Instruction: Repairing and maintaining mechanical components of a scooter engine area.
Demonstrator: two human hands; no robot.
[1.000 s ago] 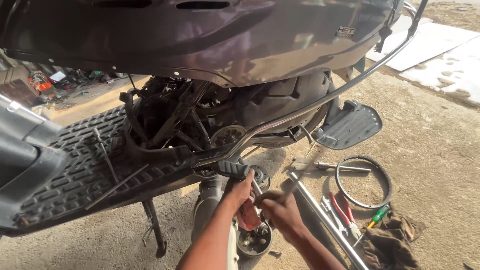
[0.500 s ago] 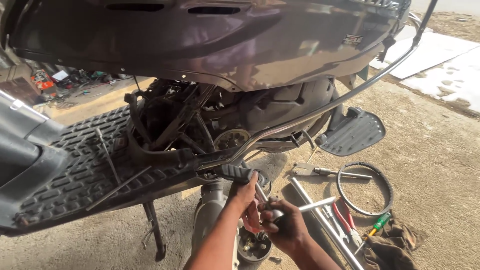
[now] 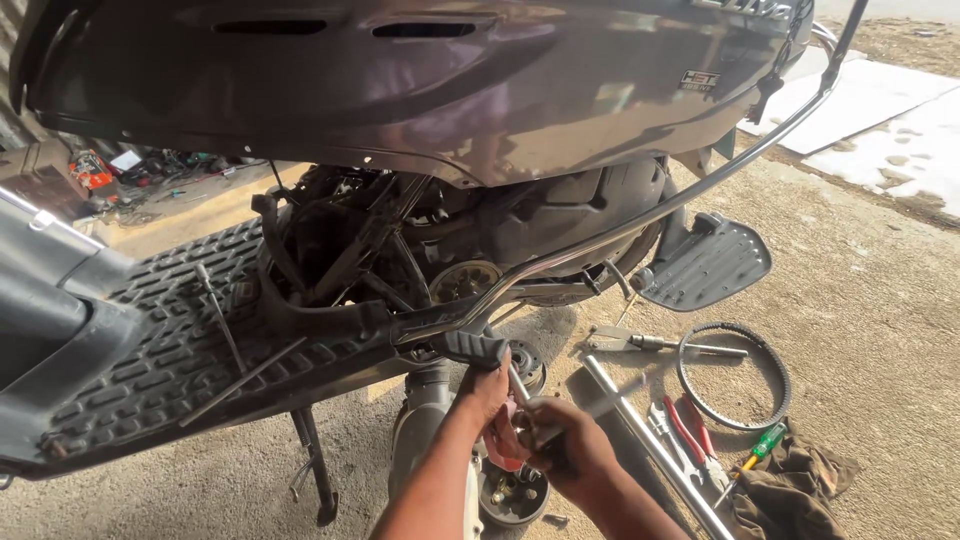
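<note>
Head view, scooter on its stand. A grey scooter body [image 3: 420, 90] is filling the upper half of the frame, with its ribbed black floorboard [image 3: 170, 350] running toward the lower left and the exposed engine area [image 3: 480, 240] sitting at centre. A chrome guard rail [image 3: 700, 190] is sweeping from upper right down to the centre, where a folded black footrest [image 3: 478, 347] is hanging.

At lower centre, both hands are working just below that footrest. The left hand [image 3: 490, 395] is closing its fingers around a small metal part [image 3: 520, 385], apparently a short shaft or socket, though motion blur is hiding its exact form. The right hand [image 3: 570, 450] is curling shut around a dark tool handle [image 3: 545, 440], touching the left hand. Directly beneath them a round metal drum [image 3: 512, 492] is lying on the ground.

At lower right, a black drive belt [image 3: 735, 375] is lying in a loop on the concrete, near a long silver bar [image 3: 650, 445], red-handled pliers [image 3: 690, 435], a green-handled screwdriver [image 3: 765, 442] and a brown rag [image 3: 790, 485]. A grey pillion footplate [image 3: 705, 265] is projecting at right of centre.
</note>
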